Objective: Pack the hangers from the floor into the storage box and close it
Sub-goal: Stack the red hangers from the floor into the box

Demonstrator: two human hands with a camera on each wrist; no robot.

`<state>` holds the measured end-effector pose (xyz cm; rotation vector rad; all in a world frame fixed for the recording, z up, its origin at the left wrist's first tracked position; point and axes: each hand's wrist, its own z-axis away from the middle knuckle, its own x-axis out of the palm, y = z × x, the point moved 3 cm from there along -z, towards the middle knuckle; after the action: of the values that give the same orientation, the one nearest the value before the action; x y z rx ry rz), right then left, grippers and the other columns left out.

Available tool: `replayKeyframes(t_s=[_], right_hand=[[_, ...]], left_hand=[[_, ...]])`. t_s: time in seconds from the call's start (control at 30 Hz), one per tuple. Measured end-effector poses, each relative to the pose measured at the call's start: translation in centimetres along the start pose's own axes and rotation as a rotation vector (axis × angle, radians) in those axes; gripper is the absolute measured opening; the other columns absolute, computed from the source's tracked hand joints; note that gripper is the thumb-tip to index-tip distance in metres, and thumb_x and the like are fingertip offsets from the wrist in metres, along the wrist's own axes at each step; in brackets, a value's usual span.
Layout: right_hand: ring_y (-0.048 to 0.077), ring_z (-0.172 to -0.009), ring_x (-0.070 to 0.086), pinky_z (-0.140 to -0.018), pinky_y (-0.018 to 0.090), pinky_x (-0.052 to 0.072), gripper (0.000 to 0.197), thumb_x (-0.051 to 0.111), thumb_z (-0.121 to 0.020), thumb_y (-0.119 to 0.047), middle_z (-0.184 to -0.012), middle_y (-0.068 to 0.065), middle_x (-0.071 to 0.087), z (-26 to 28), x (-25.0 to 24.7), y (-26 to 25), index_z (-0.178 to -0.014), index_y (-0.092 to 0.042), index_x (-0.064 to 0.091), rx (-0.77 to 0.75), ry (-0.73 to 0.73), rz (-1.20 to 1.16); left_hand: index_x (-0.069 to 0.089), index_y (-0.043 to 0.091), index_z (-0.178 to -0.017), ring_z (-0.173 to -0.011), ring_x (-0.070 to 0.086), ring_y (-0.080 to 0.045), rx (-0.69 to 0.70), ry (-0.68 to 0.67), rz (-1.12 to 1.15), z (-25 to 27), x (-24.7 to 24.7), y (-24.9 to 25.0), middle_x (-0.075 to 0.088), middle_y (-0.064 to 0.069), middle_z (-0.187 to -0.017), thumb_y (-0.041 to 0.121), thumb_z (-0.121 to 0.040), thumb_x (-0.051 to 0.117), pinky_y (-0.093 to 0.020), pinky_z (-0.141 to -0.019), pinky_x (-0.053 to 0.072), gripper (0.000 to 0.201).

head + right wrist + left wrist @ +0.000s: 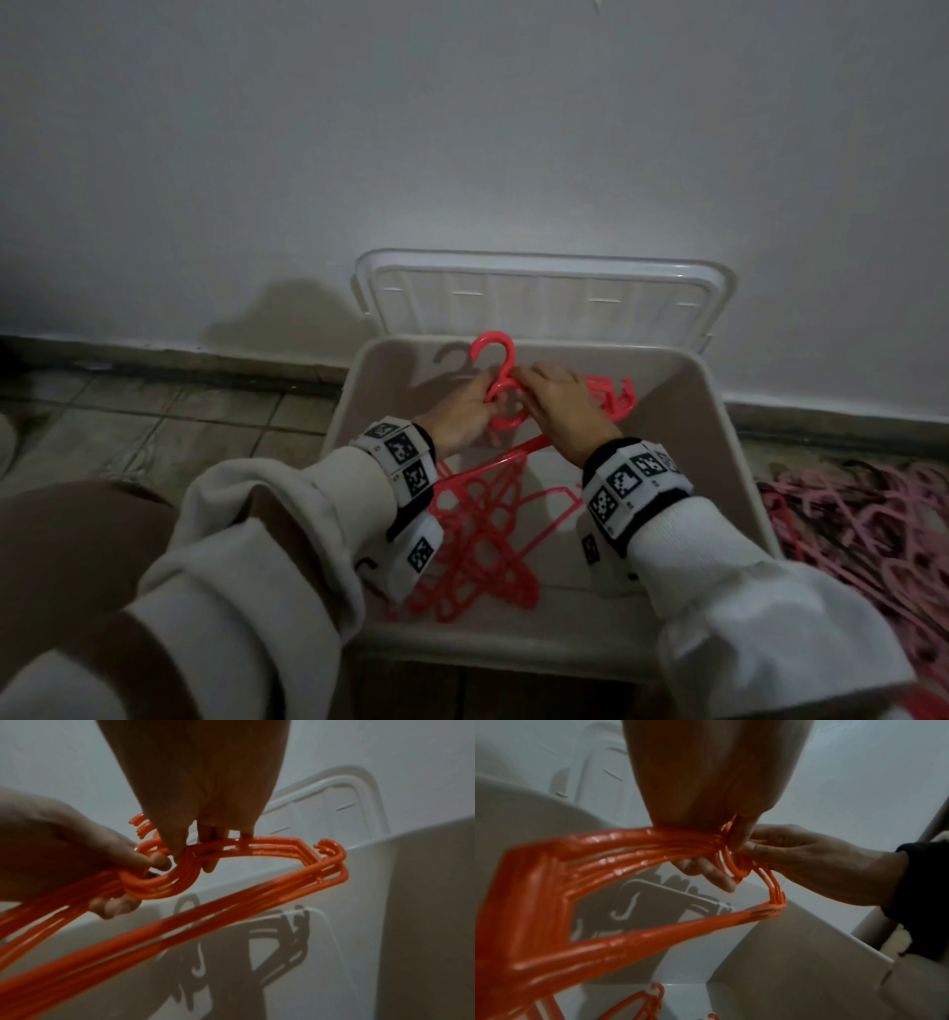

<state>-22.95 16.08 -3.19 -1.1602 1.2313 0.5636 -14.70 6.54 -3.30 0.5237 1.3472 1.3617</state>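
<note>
Red plastic hangers (500, 383), stacked, were pinched at their hooks by left hand (462, 411) and right hand (560, 406), likely aligning them above the beige plastic storage box (719, 411); more lay at 3 o'clock.

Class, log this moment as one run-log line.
both hands: left hand, right hand grip red hanger bundle | over open storage box | lid up

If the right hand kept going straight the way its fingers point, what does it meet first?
The right hand points away from the person, so probably the storage box far wall, then the open lid; depth is unclear. It grips the hanger bundle.
</note>
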Motion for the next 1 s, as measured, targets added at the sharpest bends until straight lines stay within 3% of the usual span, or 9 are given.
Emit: replayKeyframes(t_s=[0.1,0.2,0.33,0.43,0.53,0.63,0.7,0.83,1.0], right_hand=[[0.024,-0.120,0.043,-0.098,0.034,0.029,0.043,0.027,-0.098,-0.032,-0.124,0.009,0.050,-1.3,1.6,0.0,-0.133,-0.015,0.044,0.039,-0.071,0.010],[0.031,-0.110,0.050,-0.092,0.038,0.038,0.050,0.030,-0.092,-0.035,-0.117,0.017,0.054,-2.0,3.1,0.3,-0.129,-0.007,0.048,0.019,-0.051,-0.108],[0.029,-0.084,0.053,-0.071,0.030,0.038,0.022,0.054,-0.083,-0.006,-0.094,0.013,0.056,-1.0,3.5,2.0,-0.105,-0.003,0.053,0.136,0.125,-0.168],[0.029,-0.079,0.059,-0.062,0.026,0.034,0.010,0.056,-0.078,-0.012,-0.084,0.006,0.061,0.0,5.7,2.6,-0.087,-0.015,0.054,0.121,-0.156,-0.054],[0.027,-0.101,0.057,-0.076,0.027,0.040,0.025,0.053,-0.083,-0.019,-0.111,0.005,0.060,0.4,9.5,2.2,-0.107,-0.018,0.056,0.021,-0.492,0.098],[0.025,-0.124,0.045,-0.101,0.032,0.035,0.046,0.052,-0.087,-0.019,-0.136,0.005,0.047,0.2,13.9,1.1,-0.133,-0.019,0.045,-0.127,-0.656,0.186],[0.026,-0.131,0.039,-0.108,0.037,0.032,0.052,0.053,-0.089,-0.019,-0.143,0.007,0.038,0.3,17.5,0.5,-0.139,-0.022,0.039,-0.061,-0.793,0.182],[0.028,-0.126,0.044,-0.101,0.034,0.036,0.037,0.044,-0.096,-0.024,-0.138,0.012,0.044,0.0,20.0,-0.2,-0.131,-0.017,0.049,0.082,-0.824,0.132],[0.028,-0.112,0.054,-0.090,0.030,0.041,0.033,0.039,-0.097,-0.022,-0.124,0.011,0.056,0.0,16.7,0.0,-0.125,-0.013,0.053,0.081,-0.813,0.068]], left_hand=[[0.052,0.010,-0.115,-0.091,0.062,-0.030,0.001,0.042,-0.138,-1.4,-0.5,-1.2,0.062,-0.015,-0.108,0.017,-0.096,0.046,-0.043,-0.084,0.050,0.021],[0.049,0.006,-0.119,-0.101,0.059,-0.029,-0.033,0.001,-0.271,-2.3,-0.9,-2.6,0.060,-0.013,-0.113,0.016,-0.097,0.042,-0.042,-0.092,0.046,0.026],[0.038,0.003,-0.128,-0.091,0.059,-0.029,-0.116,-0.011,-0.343,-3.1,-2.0,-4.7,0.060,-0.014,-0.105,0.010,-0.096,0.039,-0.040,-0.081,0.048,0.033],[0.042,-0.001,-0.121,-0.063,0.051,-0.018,-0.172,0.012,-0.341,-3.5,-2.8,-6.2,0.054,-0.005,-0.079,0.009,-0.096,0.039,-0.024,-0.055,0.037,0.026],[0.043,0.001,-0.124,-0.080,0.057,-0.031,-0.173,0.014,-0.340,-3.7,-2.9,-6.6,0.059,-0.017,-0.094,0.007,-0.095,0.041,-0.033,-0.067,0.042,0.030],[0.043,0.001,-0.128,-0.102,0.057,-0.031,-0.176,-0.009,-0.351,-3.6,-2.7,-6.8,0.058,-0.019,-0.113,0.006,-0.094,0.041,-0.031,-0.081,0.041,0.034],[0.043,0.001,-0.128,-0.107,0.055,-0.030,-0.191,-0.010,-0.351,-3.6,-2.9,-7.0,0.056,-0.017,-0.118,0.007,-0.095,0.041,-0.029,-0.083,0.040,0.033],[0.046,0.000,-0.121,-0.109,0.055,-0.033,-0.231,-0.004,-0.303,-3.6,-3.4,-7.7,0.057,-0.018,-0.118,0.009,-0.095,0.041,-0.040,-0.094,0.044,0.027],[0.047,0.001,-0.118,-0.105,0.056,-0.033,-0.223,-0.004,-0.255,-3.5,-3.3,-7.5,0.058,-0.019,-0.114,0.008,-0.094,0.042,-0.045,-0.095,0.044,0.025]])
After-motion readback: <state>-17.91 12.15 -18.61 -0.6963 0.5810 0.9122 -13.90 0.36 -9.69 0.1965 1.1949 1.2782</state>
